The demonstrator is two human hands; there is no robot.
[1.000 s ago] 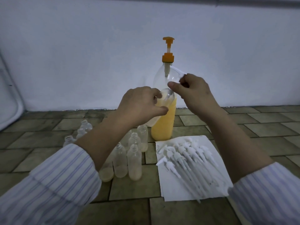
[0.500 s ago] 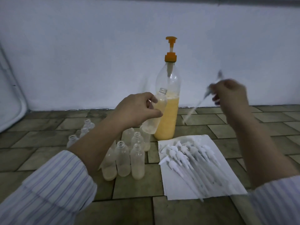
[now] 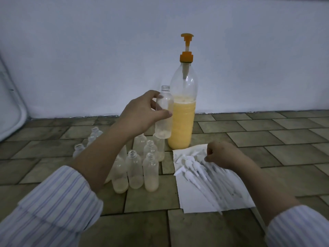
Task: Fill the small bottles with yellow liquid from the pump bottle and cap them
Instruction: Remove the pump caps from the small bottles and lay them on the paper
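My left hand [image 3: 140, 114] grips a small clear bottle [image 3: 163, 113], uncapped and upright, with a little pale liquid at its bottom. It is held just in front of the tall pump bottle [image 3: 183, 125], which has an orange pump and is about half full of yellow liquid. My right hand [image 3: 222, 154] is down on the pile of white spray caps [image 3: 194, 168], its fingers curled and pinching one cap at the pile's far edge. Several more uncapped small bottles [image 3: 150, 173] stand in a cluster below my left forearm.
The caps lie on a white paper sheet [image 3: 204, 200] on the tiled floor [image 3: 267, 132], right of the bottle cluster. A pale wall runs close behind the pump bottle. A curved white object [image 3: 10, 111] stands at the far left.
My right hand pulled a spray cap away from the held bottle's mouth, swung right, then dropped to the cap pile. My left hand turned the small bottle upright.
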